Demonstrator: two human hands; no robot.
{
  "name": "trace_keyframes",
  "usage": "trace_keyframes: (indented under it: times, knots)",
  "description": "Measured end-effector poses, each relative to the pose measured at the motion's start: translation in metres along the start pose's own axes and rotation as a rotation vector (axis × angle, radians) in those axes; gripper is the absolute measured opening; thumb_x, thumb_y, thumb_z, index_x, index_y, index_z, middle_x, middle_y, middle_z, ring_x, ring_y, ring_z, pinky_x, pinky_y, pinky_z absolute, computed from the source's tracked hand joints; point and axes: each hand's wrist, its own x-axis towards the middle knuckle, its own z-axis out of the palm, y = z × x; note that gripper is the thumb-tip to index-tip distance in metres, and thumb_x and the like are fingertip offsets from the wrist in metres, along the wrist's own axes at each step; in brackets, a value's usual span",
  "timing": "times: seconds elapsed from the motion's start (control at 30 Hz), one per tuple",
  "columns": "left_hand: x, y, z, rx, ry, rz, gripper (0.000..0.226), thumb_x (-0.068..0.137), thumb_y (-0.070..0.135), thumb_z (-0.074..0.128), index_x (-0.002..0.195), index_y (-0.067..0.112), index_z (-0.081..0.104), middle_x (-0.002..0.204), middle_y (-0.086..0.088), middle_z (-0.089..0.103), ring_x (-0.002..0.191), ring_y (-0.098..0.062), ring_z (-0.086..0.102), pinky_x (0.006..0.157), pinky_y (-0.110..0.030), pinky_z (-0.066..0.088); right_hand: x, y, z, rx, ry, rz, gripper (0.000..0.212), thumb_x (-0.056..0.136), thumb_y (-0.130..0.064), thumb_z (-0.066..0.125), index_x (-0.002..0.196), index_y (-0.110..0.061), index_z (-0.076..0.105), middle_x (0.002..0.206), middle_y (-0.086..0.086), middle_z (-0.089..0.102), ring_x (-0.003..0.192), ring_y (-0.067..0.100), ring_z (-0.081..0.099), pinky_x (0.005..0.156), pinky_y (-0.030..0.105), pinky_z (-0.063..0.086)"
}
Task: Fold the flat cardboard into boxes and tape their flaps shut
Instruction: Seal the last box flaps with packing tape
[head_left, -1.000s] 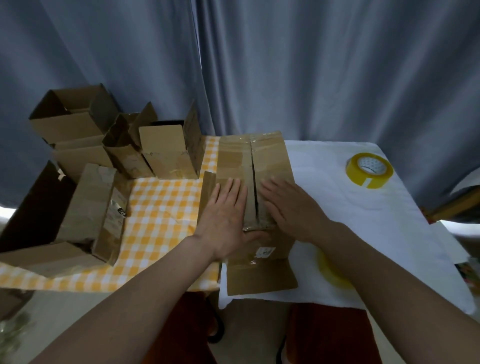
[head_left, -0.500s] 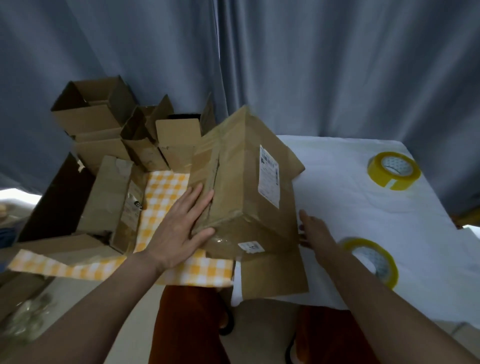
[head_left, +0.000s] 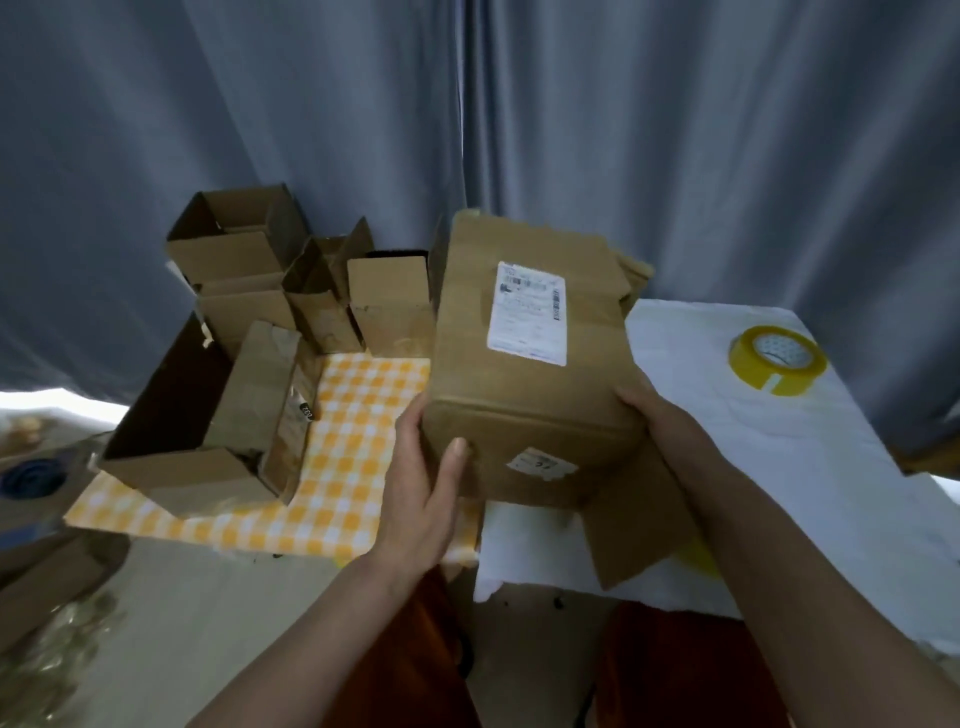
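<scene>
Head | both hands' fingers (head_left: 457, 452) grasp box (head_left: 524, 395) | tape roll (head_left: 777, 359) right

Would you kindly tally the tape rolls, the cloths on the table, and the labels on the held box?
Tape rolls: 2 (one partly hidden under a flap)
Cloths: 2 (checked, white)
Labels on the box: 2
Total: 6

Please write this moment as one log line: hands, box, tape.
left hand: holds box | right hand: holds box | box: lifted, label up, flap hanging | tape roll: untouched on white cloth
</scene>
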Motion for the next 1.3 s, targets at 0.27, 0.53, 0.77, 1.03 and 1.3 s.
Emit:
trace_keyframes:
  times: [0.27,0.53,0.77,1.03,1.3]
  knots:
    - [-0.004,0.003,0.000,0.350,0.019,-0.096,0.051,0.097,0.014,0.050,0.145,0.013,0.033,0.146,-0.001,0.038,0.135,-0.015,0.034,0.110,-0.019,0.026,-0.024,0.016,0.029,-0.208,-0.205,0.040,0.070,0.086,-0.029,0.057,0.143,-0.048,0.021,0.107,-0.021,0.054,0.088,-0.004,0.053,0.060,0.014,0.046]
    - [0.032,0.071,0.059,0.609,-0.546,-0.336,0.095,0.071,0.079,0.047,0.144,0.022,0.027,0.139,-0.008,0.046,0.124,-0.028,0.046,0.089,-0.034,0.039,-0.033,0.025,0.023,0.088,-0.157,0.021,0.025,0.098,-0.024,0.046,0.119,-0.018,0.057,0.100,-0.005,0.070,0.088,0.007,0.069,0.064,0.021,0.054]
    - [0.049,0.091,0.086,0.740,-0.751,-0.377,0.102,0.075,0.056,0.069,0.149,0.024,0.008,0.152,-0.014,0.016,0.140,-0.045,0.016,0.112,-0.055,0.023,-0.037,0.038,-0.014,-0.396,-0.088,-0.064,0.045,0.093,0.010,0.036,0.131,-0.009,0.051,0.111,0.009,0.064,0.079,0.002,0.067,0.060,0.013,0.052]
    - [0.077,0.055,0.014,0.526,-0.688,-0.430,0.119,0.066,0.038,0.086,0.154,0.026,0.006,0.156,-0.003,0.025,0.141,-0.024,0.028,0.114,-0.034,0.028,-0.034,0.057,-0.051,-0.517,0.303,0.186,0.066,0.091,-0.025,0.061,0.144,-0.004,0.029,0.145,0.019,0.038,0.128,0.034,0.042,0.099,0.041,0.039]
    - [0.069,0.048,-0.013,1.186,-0.466,-0.366,0.127,0.057,0.059,0.082,0.150,0.025,0.004,0.140,-0.011,0.032,0.127,-0.031,0.037,0.093,-0.040,0.044,-0.029,0.020,0.008,-0.145,0.087,0.042,0.021,0.089,-0.006,0.056,0.108,-0.012,0.063,0.095,0.004,0.069,0.088,0.024,0.066,0.069,0.036,0.056]
